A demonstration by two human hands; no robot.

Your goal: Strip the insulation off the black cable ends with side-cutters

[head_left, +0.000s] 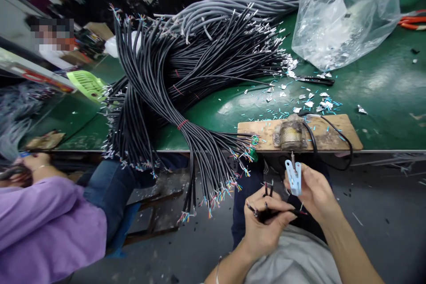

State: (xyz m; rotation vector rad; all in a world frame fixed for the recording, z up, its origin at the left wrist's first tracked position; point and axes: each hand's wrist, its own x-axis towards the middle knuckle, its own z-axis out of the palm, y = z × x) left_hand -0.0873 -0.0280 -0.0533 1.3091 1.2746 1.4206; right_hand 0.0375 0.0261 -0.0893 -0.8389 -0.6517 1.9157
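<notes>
Head view: black cables [266,215] in left hand [264,230], near right hand [317,193]

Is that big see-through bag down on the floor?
No, the see-through bag is up on the green table, next to the tool with orange handles.

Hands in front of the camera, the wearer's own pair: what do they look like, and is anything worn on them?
The left hand and right hand are ungloved. A thin, pale band circles the left forearm. Neither forearm shows a sleeve.
</notes>
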